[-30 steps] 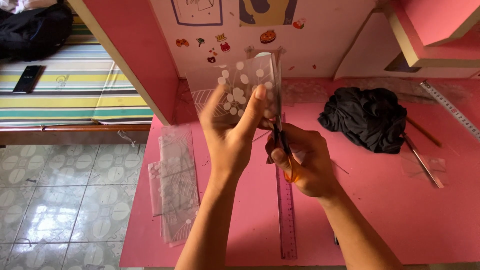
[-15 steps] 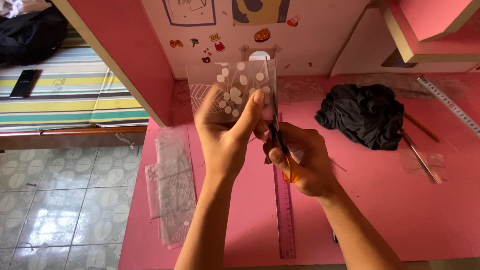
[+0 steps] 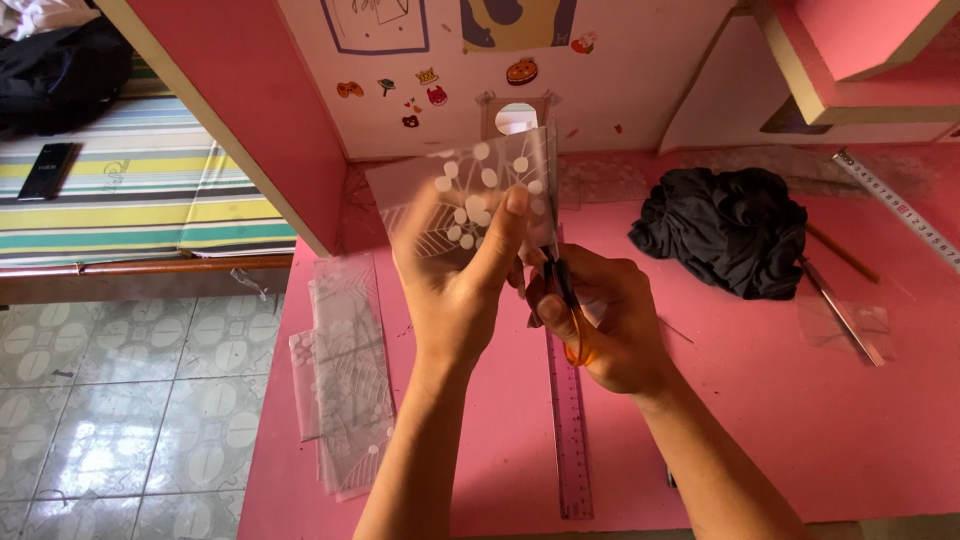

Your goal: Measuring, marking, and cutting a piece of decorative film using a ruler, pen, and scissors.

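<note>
My left hand (image 3: 455, 285) holds up a clear plastic sheet printed with white dots and leaves (image 3: 480, 190), thumb pressed on its front. My right hand (image 3: 605, 315) grips orange-handled scissors (image 3: 565, 300) whose blades point up along the sheet's right edge. Both hands hover above a pink desk (image 3: 760, 400). The blade tips are partly hidden behind the sheet.
A clear purple ruler (image 3: 570, 420) lies on the desk under my hands. A stack of similar printed sheets (image 3: 345, 370) sits at the desk's left edge. A crumpled black cloth (image 3: 725, 230), a metal ruler (image 3: 840, 310) and a tape measure (image 3: 900, 210) lie to the right.
The hands, sheet and scissors stay together in almost the same pose; the sheet has tilted slightly and my view has shifted a little.
</note>
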